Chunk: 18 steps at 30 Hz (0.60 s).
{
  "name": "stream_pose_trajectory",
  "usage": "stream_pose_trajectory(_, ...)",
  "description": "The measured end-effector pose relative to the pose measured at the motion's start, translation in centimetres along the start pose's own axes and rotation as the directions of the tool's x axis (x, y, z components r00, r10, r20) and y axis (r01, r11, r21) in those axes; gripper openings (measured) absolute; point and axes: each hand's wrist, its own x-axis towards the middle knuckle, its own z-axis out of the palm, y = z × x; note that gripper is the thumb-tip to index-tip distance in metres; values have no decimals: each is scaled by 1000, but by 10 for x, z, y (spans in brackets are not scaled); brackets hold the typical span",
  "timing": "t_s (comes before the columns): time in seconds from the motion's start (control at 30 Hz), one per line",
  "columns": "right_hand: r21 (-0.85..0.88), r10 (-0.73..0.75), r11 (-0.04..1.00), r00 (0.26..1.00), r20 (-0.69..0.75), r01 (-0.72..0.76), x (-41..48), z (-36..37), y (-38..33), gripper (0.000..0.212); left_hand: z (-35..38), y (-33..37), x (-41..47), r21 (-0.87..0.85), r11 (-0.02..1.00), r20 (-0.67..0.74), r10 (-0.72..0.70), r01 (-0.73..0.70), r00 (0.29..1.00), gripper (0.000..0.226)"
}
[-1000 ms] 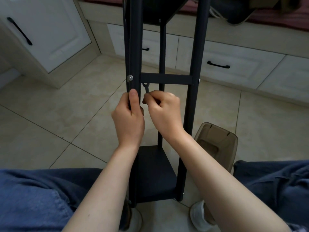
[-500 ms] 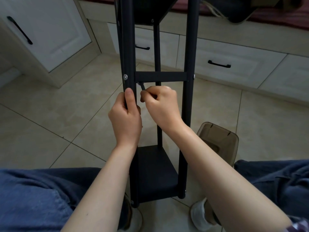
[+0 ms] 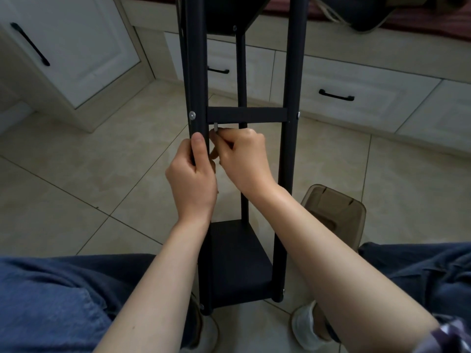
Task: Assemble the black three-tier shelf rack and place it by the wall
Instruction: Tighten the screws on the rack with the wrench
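Rack (image 3: 295,72): black, standing on tiled floor (image 3: 102,174) between the feet | left hand (image 3: 192,184): curled round left post, thumb up | right hand (image 3: 244,159): pinching small metal tool (image 3: 216,127) just under crossbar (image 3: 246,115)

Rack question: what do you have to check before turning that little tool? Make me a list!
1. Left hand grips the left post: ok.
2. Right hand pinches the tool: ok.
3. Tool sits just under the crossbar, at its left end: ok.
4. Tool seated on a nut: cannot tell, the fingers hide it.
5. Screw is in the left post: ok.
6. Screw tight: cannot tell.
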Motion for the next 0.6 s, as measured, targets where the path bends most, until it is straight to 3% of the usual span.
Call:
stream_pose_trajectory(0.3, 141, -12, 990, 998, -55, 20, 5, 15, 7, 30, 1, -2, 0, -10, 1000, 15, -8, 8, 1000, 40)
stream_pose_trajectory(0.6, 135, -2, 991, 999, -44, 8, 3, 14, 11, 31, 3, -1, -1, -15, 1000, 34, 5, -4, 999, 41)
